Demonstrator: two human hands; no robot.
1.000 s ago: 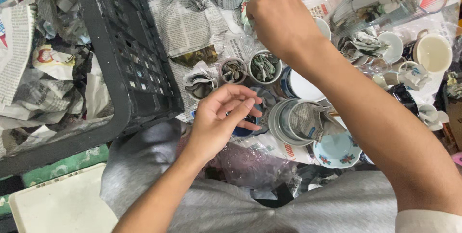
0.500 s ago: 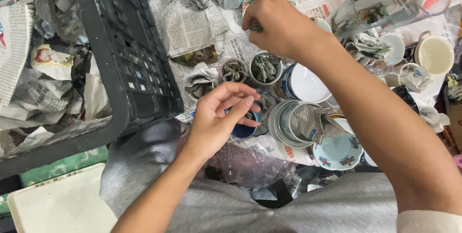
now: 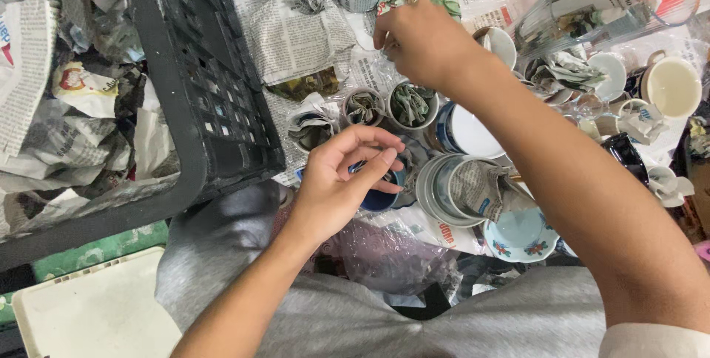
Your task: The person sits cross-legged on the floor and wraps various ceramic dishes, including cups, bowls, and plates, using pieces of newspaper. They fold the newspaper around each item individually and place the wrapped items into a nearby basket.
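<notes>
My left hand curls over a small dark blue cup on the newspaper, with thumb and fingertips on its rim. Above it, my right hand has its fingers pinched together on a small greyish scrap of wrapping that is mostly hidden by the fingers. Just below the right hand stand two small cups stuffed with crumpled newspaper. A stack of white bowls with a newspaper wad sits right of the blue cup.
A black plastic crate full of crumpled newspaper fills the left. A clear glass tumbler, white cups and a blue floral bowl crowd the right. A white plastic box lies lower left. My grey-clad lap is below.
My right hand has dropped slightly and come nearer, still pinched on the scrap. My left hand stays at the blue cup with its fingers curled a little more.
</notes>
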